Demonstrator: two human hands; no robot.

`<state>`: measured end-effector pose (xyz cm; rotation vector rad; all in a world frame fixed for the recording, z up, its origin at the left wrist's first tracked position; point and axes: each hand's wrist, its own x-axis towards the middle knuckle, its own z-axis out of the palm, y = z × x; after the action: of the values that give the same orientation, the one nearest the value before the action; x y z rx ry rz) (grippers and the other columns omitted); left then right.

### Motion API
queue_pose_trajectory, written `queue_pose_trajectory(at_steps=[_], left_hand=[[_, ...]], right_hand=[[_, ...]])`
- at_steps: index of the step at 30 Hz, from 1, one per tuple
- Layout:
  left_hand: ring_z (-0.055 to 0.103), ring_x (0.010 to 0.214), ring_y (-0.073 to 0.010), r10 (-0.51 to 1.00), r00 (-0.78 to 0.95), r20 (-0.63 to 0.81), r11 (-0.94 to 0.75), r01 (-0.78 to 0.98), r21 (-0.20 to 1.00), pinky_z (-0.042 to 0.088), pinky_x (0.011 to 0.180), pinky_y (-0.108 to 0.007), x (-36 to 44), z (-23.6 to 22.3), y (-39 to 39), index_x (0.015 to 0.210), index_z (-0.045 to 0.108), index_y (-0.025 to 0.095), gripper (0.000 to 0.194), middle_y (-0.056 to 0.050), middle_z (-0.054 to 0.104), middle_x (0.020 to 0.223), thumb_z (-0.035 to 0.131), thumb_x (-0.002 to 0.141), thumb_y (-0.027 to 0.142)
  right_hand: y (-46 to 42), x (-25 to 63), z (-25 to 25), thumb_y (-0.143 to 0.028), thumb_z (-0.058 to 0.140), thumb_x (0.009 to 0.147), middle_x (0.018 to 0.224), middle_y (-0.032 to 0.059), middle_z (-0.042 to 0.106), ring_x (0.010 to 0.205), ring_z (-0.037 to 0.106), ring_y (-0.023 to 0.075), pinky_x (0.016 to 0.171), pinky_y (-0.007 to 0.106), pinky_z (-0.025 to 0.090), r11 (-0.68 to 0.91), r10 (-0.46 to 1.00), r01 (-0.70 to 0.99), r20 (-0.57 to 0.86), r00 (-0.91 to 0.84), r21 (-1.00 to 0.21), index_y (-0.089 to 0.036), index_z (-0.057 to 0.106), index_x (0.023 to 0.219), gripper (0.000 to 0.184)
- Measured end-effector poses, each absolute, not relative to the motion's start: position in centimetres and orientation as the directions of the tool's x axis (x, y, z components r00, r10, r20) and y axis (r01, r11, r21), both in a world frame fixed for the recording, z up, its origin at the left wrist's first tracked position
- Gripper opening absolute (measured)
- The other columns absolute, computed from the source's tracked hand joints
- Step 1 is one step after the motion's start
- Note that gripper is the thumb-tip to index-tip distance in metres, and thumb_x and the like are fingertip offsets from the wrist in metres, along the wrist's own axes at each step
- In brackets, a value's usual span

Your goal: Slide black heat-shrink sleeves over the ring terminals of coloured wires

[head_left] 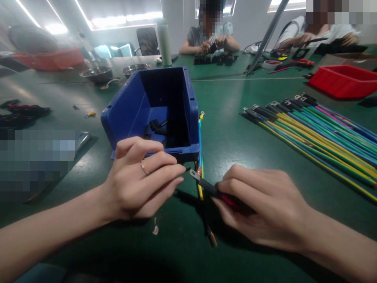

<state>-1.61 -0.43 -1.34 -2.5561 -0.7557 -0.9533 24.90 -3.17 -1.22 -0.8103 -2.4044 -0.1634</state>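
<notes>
My right hand [259,204] pinches a red cable [228,199] with a black sleeve [209,188] and a metal ring lug [193,173] at its tip, pointing left. My left hand [141,181] is closed in a pinch just left of the lug, a ring on one finger; what its fingertips hold is too small to make out. Right behind the hands stands a blue plastic bin [188,118] with a few black sleeves [156,127] inside. Blue, yellow and green cables [200,157] lie beside the bin, under the lug.
A row of several coloured lugged cables [309,133] lies on the green table at the right, with a red tray [344,80] behind it. Two steel bowls [97,72] and a green bottle [165,43] stand at the back. Two other people work at the far side.
</notes>
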Motion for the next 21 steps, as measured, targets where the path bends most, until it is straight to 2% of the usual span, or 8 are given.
queue_pose_trajectory(at_steps=[4,7,10,14,17,21], left_hand=[[0.062,0.099,-0.0228,0.293,0.7,0.651,-0.842,0.512,-0.171,0.047,0.089,-0.042,-1.6,-1.1,-0.9,0.103,0.073,0.018,0.016,-0.004,0.076,0.092,0.06,0.097,0.025],[0.064,0.097,-0.0182,0.12,0.814,0.568,-0.919,0.307,-0.246,0.052,0.089,-0.033,-0.8,-0.9,-1.5,0.101,0.075,0.015,0.019,-0.004,0.076,0.094,0.057,0.099,0.019],[0.067,0.084,-0.015,0.068,0.895,0.441,-0.973,0.157,-0.169,0.055,0.08,-0.03,0.3,-0.6,-2.0,0.104,0.076,0.015,0.03,-0.003,0.077,0.096,0.046,0.103,0.013],[0.068,0.075,-0.0168,0.113,0.9,0.42,-0.986,0.153,-0.062,0.057,0.07,-0.032,1.1,-0.5,-2.0,0.105,0.075,0.015,0.032,-0.004,0.076,0.088,0.043,0.104,0.013],[0.069,0.076,-0.0172,0.119,0.897,0.425,-0.986,0.156,-0.054,0.058,0.069,-0.033,0.9,-0.6,-1.8,0.106,0.074,0.014,0.031,-0.006,0.075,0.088,0.043,0.104,0.012],[0.069,0.078,-0.0169,0.119,0.9,0.419,-0.989,0.145,-0.031,0.058,0.069,-0.031,0.7,-0.8,-1.6,0.108,0.073,0.014,0.027,-0.007,0.075,0.088,0.046,0.102,0.012]], right_hand=[[-2.7,25.4,-0.8,-0.024,0.058,0.094,0.07,-0.0009,0.054,0.054,0.042,0.0034,0.05,0.019,0.032,0.73,0.615,0.662,0.588,-0.526,-0.171,-0.017,0.058,0.078,0.017],[-2.2,25.9,-0.8,-0.027,0.06,0.093,0.07,-0.0011,0.055,0.055,0.045,0.0037,0.051,0.019,0.032,0.643,0.688,0.743,0.565,-0.455,-0.186,-0.017,0.057,0.076,0.021],[-1.8,26.1,-1.3,-0.034,0.059,0.092,0.069,-0.002,0.056,0.051,0.045,0.0053,0.048,0.022,0.026,0.529,0.79,0.832,0.456,-0.411,-0.166,-0.018,0.058,0.074,0.024],[-1.8,25.8,-1.7,-0.042,0.058,0.091,0.07,-0.0017,0.06,0.048,0.048,0.0086,0.047,0.024,0.018,0.403,0.895,0.907,0.258,-0.363,-0.121,-0.019,0.059,0.077,0.027],[-1.9,25.8,-1.5,-0.051,0.052,0.095,0.071,-0.0007,0.062,0.047,0.048,0.0094,0.048,0.024,0.016,0.418,0.896,0.901,0.211,-0.39,-0.112,-0.02,0.058,0.078,0.036],[-1.9,26.4,-1.0,-0.046,0.045,0.1,0.056,-0.0024,0.055,0.04,0.041,0.0068,0.048,0.025,0.013,0.481,0.871,0.86,0.197,-0.449,-0.17,-0.019,0.054,0.078,0.037]])
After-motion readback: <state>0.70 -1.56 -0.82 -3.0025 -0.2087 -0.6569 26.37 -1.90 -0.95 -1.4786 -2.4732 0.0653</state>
